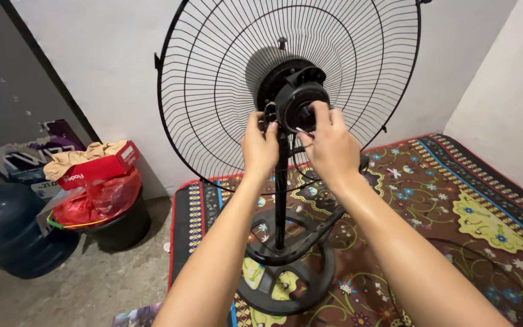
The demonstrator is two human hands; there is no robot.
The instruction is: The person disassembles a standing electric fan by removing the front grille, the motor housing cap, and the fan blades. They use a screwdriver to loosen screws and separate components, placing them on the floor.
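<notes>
Head view: pedestal fan motor housing (pixel 301 104) centre frame, on black pole (pixel 281 194), rear wire guard (pixel 213 91) behind it. Left hand (pixel 259 145) fingers curled, gripping housing's left side by pole top. Right hand (pixel 329 142) fingers closed on housing front.

Risks: top-heavy fan could tip off round base (pixel 286 275) on patterned mat (pixel 455 200) if pushed sideways; fingertips near guard wires could get pinched; small fastener, if freed, could vanish into mat pattern.

I have a black pedestal fan (pixel 286 121) upright before me on its round base (pixel 286 284), its thin pole vertical. The round wire rear guard (pixel 213 91) faces me, bladeless, with the black motor housing (pixel 301 106) at its centre.
</notes>
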